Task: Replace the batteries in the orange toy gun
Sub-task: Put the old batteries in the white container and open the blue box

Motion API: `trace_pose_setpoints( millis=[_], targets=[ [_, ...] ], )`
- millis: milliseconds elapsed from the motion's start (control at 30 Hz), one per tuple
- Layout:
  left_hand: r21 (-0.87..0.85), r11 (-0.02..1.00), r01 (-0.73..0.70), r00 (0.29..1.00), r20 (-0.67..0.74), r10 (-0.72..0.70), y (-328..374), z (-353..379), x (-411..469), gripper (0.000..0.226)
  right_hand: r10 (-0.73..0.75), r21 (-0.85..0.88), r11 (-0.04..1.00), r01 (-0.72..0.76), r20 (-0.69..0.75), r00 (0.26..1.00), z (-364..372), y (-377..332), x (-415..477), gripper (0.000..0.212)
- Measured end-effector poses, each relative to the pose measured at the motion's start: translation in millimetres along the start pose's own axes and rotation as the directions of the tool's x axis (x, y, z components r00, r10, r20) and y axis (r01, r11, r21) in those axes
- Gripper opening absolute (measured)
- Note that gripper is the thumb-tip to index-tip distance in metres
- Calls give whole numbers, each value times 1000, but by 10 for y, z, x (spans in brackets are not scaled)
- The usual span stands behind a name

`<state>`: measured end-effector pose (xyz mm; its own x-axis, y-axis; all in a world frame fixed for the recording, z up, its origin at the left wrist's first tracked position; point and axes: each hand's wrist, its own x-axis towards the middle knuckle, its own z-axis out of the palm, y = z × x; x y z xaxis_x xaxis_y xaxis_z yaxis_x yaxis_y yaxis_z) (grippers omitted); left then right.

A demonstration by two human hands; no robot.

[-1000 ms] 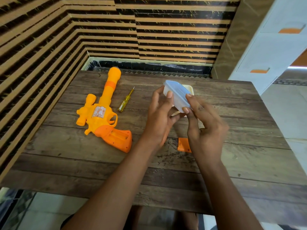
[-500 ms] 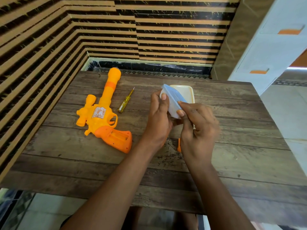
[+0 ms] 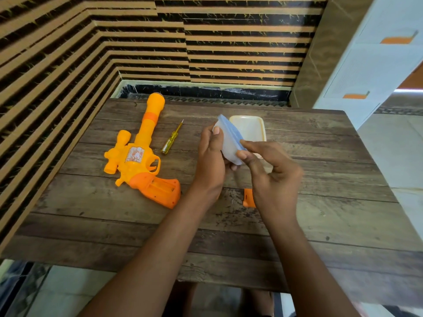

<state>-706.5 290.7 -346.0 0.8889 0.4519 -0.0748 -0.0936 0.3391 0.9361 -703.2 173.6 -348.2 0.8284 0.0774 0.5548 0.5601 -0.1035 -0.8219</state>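
- I've lowered the small container (image 3: pixel 229 143) and tipped it further since a second ago.
- My left hand (image 3: pixel 211 161) grips its body; my right hand (image 3: pixel 272 177) pinches its blue lid (image 3: pixel 231 129).
- The orange toy gun (image 3: pixel 139 156) lies on the surface (image 3: pixel 320 213), left, battery bay open.

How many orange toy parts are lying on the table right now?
2: the orange toy gun at the left with its grip compartment open, and the small orange battery cover near the middle, partly hidden behind the right hand.
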Motion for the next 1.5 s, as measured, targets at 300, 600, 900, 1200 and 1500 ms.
trace_pose_setpoints(
  millis=[300, 600, 900, 1200, 1500],
  targets=[
    [-118, 970, 214, 971, -79, -224, 107, -22, 35, 40, -273, -349, 880, 322, 182, 945, 28, 59, -53, 38],
    [-102, 947, 304, 951, -28, -308, 220, -23, -3, 35, -317, -407, 827, 389, 233, 919, 13, 10, -30, 51],
    [-65, 931, 359, 932, -34, -361, 288, -167, 41, 43, -346, -349, 819, 456, 334, 877, 43, 75, -72, 42],
    [-58, 928, 368, 929, -22, -369, 328, -169, 34, 38, -335, -362, 823, 438, 313, 889, 59, 3, -56, 54],
    [50, 918, 393, 916, 65, -396, 351, -314, 44, 36, -343, -453, 811, 370, 143, 928, 11, -59, -33, 39]
  ],
)
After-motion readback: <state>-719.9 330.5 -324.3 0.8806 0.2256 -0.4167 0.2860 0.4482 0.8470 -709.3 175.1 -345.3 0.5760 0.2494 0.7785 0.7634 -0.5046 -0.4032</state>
